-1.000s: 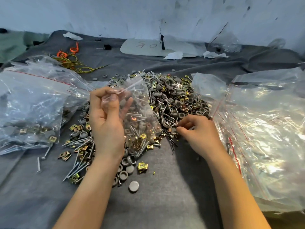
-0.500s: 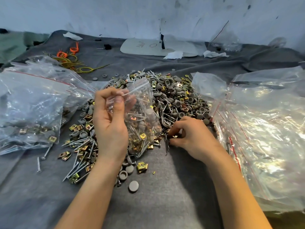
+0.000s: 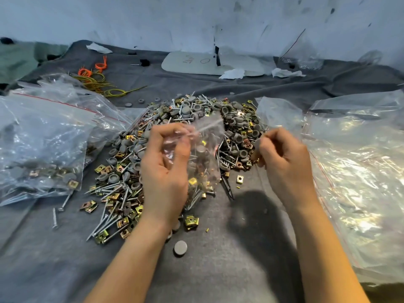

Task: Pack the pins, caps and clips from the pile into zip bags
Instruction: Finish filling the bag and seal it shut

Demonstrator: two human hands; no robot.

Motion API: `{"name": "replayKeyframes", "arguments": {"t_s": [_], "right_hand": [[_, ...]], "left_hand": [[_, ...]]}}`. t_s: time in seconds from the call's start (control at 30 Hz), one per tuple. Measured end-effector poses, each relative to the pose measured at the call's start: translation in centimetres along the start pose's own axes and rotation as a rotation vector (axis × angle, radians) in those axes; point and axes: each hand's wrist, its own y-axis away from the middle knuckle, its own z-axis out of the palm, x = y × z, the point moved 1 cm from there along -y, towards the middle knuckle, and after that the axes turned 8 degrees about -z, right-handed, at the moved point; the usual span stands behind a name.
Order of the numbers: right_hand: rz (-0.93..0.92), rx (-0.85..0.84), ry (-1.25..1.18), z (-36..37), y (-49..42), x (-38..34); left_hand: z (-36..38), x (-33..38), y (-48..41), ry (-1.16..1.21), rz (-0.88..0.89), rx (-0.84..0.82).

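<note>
Left hand fingers pinching top of zip bag over pile, right hand fingers curled beside bag, grasp unclear

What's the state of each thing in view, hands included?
Zip bag: upright, partly filled.
Left hand: grips the zip bag.
Right hand: fingers curled, contents hidden.
Pile: loose on cloth.
Left bag: lying, holds parts.
Right bags: flat, look empty.
Lone cap: flat, apart from pile.

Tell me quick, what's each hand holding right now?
Left hand: grips the small clear plastic zip bag, partly filled.
Right hand: fingers curled; whether they hold anything cannot be told.
</note>
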Motion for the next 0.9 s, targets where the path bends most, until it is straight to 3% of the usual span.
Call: {"name": "replayKeyframes", "arguments": {"t_s": [0.1,0.27,0.43,0.53,0.63,0.77,0.9], "right_hand": [[-0.223,0.049,-0.158,0.4,0.2,-2.6],[-0.406,0.01,0.077,0.6,0.6,-3.1],[-0.327,-0.043,0.055,0.0,0.7,-2.5],[-0.27,0.083,-0.043,-0.4,0.4,-2.0],[-0.098,0.211,-0.076,-0.7,-0.1,-0.2],[0.089,-0.003,0.234,0.6,-0.4,2.7],[0.119,-0.168,0.475,2.1,-0.9,4.0]], "left_hand": [[1.1,0.2,0.9,-0.091,0.125,-0.16],[1.7,0.0,1.7,-0.19,0.227,-0.328],[1.6,0.0,1.6,-0.251,0.303,-0.31],[1.6,-0.2,1.5,-0.211,0.263,-0.278],[1.5,-0.2,1.4,-0.182,0.232,-0.23],[1.1,-0.3,1.0,-0.168,0.189,-0.167],[0.6,-0.3,0.6,-0.163,0.155,-0.125]]}}
